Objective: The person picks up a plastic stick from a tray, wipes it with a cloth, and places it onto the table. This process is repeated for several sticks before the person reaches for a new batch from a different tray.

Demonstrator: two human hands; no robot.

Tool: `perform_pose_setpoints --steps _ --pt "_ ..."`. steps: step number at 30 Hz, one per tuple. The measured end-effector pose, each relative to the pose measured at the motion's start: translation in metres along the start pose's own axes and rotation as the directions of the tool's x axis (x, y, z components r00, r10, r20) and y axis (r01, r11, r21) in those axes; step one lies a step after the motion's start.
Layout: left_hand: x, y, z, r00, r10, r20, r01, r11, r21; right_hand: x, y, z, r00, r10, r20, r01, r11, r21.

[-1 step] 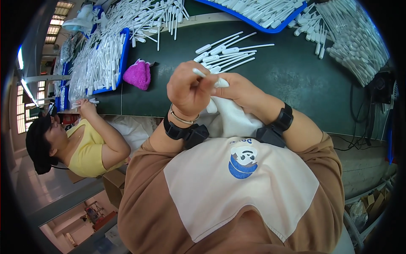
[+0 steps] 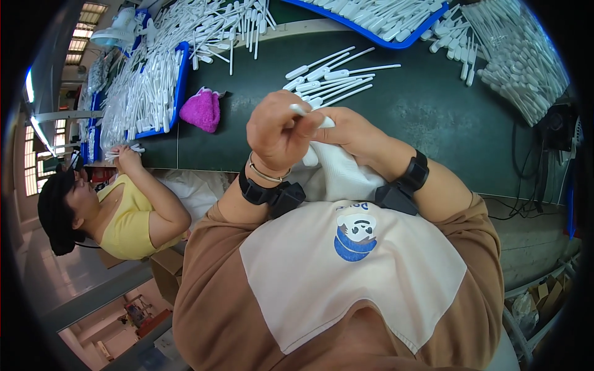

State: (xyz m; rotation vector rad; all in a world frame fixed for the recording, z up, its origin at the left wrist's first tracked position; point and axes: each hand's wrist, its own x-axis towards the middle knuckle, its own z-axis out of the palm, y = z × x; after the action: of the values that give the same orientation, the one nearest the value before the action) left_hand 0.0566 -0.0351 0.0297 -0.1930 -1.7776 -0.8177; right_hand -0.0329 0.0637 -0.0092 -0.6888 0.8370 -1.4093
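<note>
My left hand [image 2: 272, 127] is closed around a white plastic dropper [image 2: 298, 110], one end of which sticks out above the fingers. Against it, my right hand [image 2: 352, 131] is closed, with a white cloth [image 2: 346, 172] bunched under it and hanging toward my lap. A white piece [image 2: 326, 122] shows between the two hands; whether it belongs to the same dropper I cannot tell. The right fingertips are hidden. Just beyond my hands, several loose droppers [image 2: 337, 74] lie fanned out on the dark green table [image 2: 433, 123].
Blue trays [image 2: 183, 83] heaped with droppers stand left and at the back [image 2: 402, 43]. A pink cloth [image 2: 202, 110] lies left of my hands. A bagged bundle of droppers [image 2: 526, 80] sits far right. At the left, a co-worker in yellow [image 2: 133, 213] holds several droppers.
My left hand and the dropper end above its fingers have shifted slightly to the right. The white piece between my hands looks slightly different. The loose droppers lie as before.
</note>
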Motion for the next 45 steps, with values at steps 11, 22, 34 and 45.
perform_pose_setpoints --steps 11,22,34,45 --pt "0.0 -0.029 -0.014 0.415 -0.807 0.419 0.899 0.292 -0.326 -0.006 -0.015 0.003 0.972 -0.23 0.055 0.181 0.574 -0.799" --pt "0.039 -0.124 -0.018 0.487 -0.716 0.5 0.239 0.66 0.713 -0.004 -0.013 0.005 0.981 -0.173 0.084 0.177 0.642 -0.746" --pt "0.062 -0.204 -0.042 0.699 -0.676 0.233 0.144 0.453 0.88 -0.004 -0.016 0.001 0.992 -0.117 0.049 0.112 0.632 -0.767" --pt "0.076 -0.223 -0.079 0.378 -0.919 0.113 0.181 0.193 0.964 -0.002 -0.017 0.007 0.991 -0.136 0.001 0.094 0.677 -0.73"
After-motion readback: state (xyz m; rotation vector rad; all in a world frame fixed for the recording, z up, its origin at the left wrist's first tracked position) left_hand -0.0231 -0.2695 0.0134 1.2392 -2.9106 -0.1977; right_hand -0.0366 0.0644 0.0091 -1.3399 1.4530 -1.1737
